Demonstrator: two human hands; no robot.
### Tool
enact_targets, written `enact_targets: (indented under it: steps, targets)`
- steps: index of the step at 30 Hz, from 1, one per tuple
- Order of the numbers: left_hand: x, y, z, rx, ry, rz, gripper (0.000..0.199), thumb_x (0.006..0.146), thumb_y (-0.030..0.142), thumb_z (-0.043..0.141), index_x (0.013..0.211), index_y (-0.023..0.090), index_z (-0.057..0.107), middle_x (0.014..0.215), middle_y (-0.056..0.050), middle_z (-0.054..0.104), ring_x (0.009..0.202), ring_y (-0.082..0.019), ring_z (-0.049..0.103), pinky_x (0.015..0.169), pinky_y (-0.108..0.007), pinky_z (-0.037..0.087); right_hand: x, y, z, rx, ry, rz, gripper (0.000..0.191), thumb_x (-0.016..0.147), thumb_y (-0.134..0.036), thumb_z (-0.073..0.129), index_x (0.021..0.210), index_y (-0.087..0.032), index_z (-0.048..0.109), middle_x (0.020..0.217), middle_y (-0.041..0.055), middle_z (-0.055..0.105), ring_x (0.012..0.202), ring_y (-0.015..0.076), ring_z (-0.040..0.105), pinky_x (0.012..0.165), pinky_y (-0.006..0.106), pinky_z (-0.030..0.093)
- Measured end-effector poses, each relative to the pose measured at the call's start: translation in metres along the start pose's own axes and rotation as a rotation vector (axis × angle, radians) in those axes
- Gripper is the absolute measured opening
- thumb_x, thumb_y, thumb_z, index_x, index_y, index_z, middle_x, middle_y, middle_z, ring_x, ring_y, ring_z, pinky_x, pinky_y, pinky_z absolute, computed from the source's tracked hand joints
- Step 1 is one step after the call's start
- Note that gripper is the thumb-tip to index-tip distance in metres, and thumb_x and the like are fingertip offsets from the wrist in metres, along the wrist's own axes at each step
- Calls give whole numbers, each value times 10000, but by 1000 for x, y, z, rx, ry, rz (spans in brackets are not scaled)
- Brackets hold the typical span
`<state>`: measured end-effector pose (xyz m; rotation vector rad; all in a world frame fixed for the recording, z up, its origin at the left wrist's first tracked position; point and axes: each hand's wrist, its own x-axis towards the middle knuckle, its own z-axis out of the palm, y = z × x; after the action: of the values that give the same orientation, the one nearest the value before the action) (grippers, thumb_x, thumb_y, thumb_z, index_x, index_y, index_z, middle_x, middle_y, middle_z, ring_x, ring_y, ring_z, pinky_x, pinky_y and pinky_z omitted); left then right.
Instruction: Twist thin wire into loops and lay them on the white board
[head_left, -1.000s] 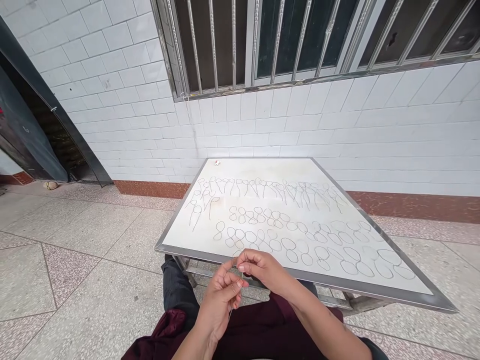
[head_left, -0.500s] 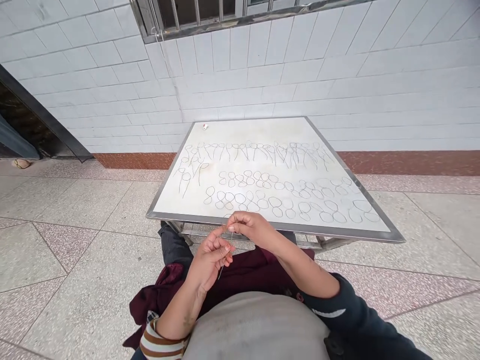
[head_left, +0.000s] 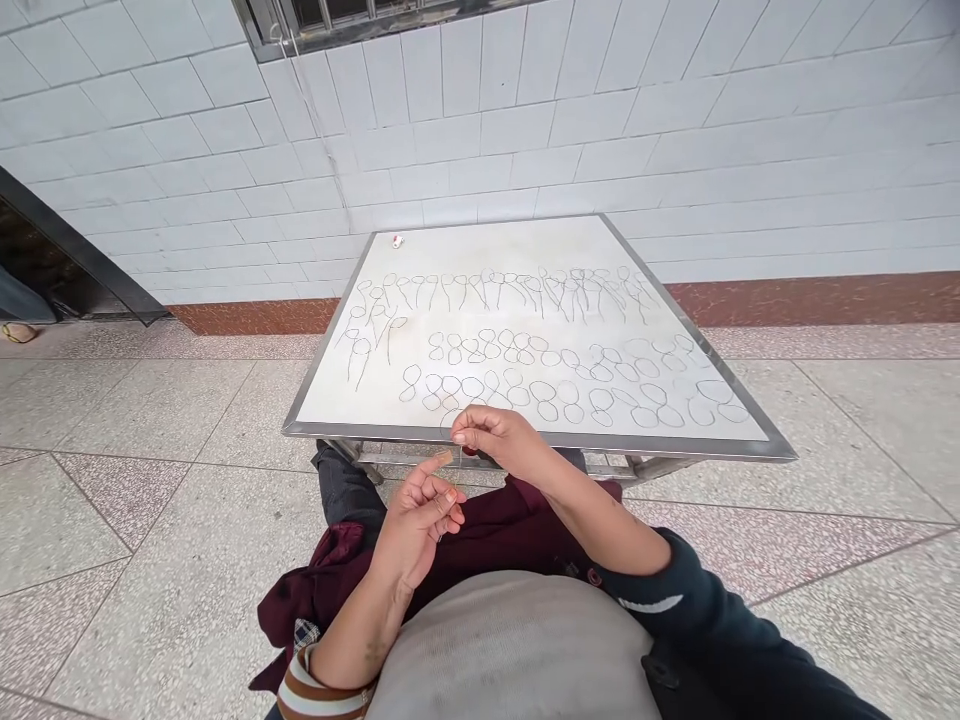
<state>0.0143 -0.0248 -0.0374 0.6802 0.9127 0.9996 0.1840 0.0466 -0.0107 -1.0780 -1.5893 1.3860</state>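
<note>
In front of my lap, a thin wire (head_left: 460,458) runs between my two hands, just short of the table's near edge. My left hand (head_left: 415,515) pinches its lower part between thumb and fingers, the index finger stretched out. Higher up and to the right, my right hand (head_left: 496,437) grips the upper end between thumb and forefinger. Past my fingers, several thin wire pieces bent into double loops (head_left: 548,392) lie in rows on the white table (head_left: 487,243). Farther back is a row of single loops with straight tails (head_left: 448,290).
The table has a grey metal rim (head_left: 675,447). A small white-and-red object (head_left: 397,241) sits at its far left corner. Behind stands a white tiled wall (head_left: 480,170) with a barred window (head_left: 345,20). A dark doorway (head_left: 52,260) is at the left.
My right hand has moved slightly away from the left index fingertip, so a gap with wire across it shows between them. The whole view has shifted a little.
</note>
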Motion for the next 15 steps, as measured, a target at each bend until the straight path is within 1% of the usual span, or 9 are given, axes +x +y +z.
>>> enact_targets:
  steps: [4,7,9,11,13,15]
  targets:
    - [-2,-3,0,-5,-25,-48,488,722,245,747,1172,187,565,743,10,618,556,-68,555,502,-167,429,1,0,-5,3,67,-10,181,772,-367,606,746,-188,597,641,-42,493,605,107,416,603,246,344]
    - [-5,-8,0,15,-29,-49,468,735,245,735,1164,179,560,748,4,618,560,-69,553,511,-173,437,4,1,-12,-8,95,-30,166,779,-352,601,749,-189,607,663,-35,511,621,108,417,613,247,344]
    - [-7,-14,-2,61,-49,-74,482,733,252,735,1173,177,552,746,0,620,554,-80,561,510,-189,446,6,1,-19,4,149,-50,161,782,-346,597,746,-190,602,670,-35,513,625,107,417,621,249,346]
    - [-8,-19,-6,127,-67,-128,495,715,260,746,1163,166,556,732,-1,620,541,-92,568,507,-209,456,9,0,-29,32,218,-71,160,773,-347,607,748,-190,592,683,-36,518,633,105,422,634,251,354]
    - [-6,-17,-13,179,-33,-138,495,707,274,749,1152,163,562,728,2,619,557,-103,577,524,-228,475,10,-2,-39,45,225,-70,168,759,-351,623,752,-186,594,698,-32,531,645,105,434,647,254,365]
    - [-1,-6,-18,200,57,-58,488,721,288,735,1163,177,559,760,-3,624,637,-117,597,574,-238,494,8,-3,-45,49,161,-53,177,750,-352,640,769,-180,600,704,-28,543,647,104,444,648,255,372]
